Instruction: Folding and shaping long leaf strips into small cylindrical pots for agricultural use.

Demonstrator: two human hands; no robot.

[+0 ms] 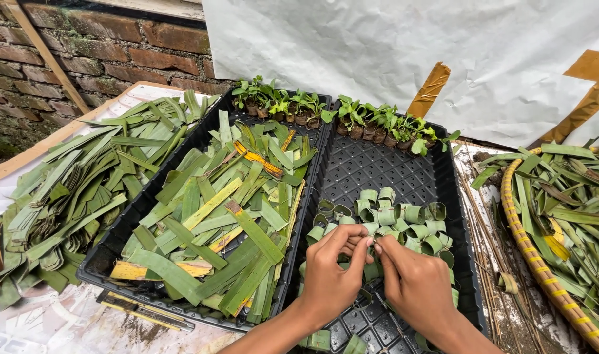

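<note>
Brick wall [96, 52] at upper left and a white sheet [391, 52] hung behind form the backdrop to a worktop [57, 321] covered with a worn printed sheet. Two black plastic trays stand side by side on it. Left tray [113, 252]: filled with flat cut leaf strips [227, 223], green with some yellowed, lying loosely crosswise. Right tray [453, 196]: a gridded floor, with small rings of rolled leaf [411, 226] clustered in its middle and near part. A row of seedlings [339, 115] in small plugs runs along the far edge of both trays.

Both hands meet over the near part of the right tray. Left hand [329, 278] and right hand [417, 285] are brought together, fingertips [370, 244] touching, pinched on a small piece of green leaf that is largely hidden between them; whether it is already rolled cannot be told. The finished rings lie just beyond and beside the hands.

To the left of the trays lies a loose heap of further leaf strips [63, 196] on the worktop. At right, a woven basket [529, 249] with a yellow-banded rim holds more long leaves, and thin dry sticks [486, 223] lie between the basket and the right tray.
</note>
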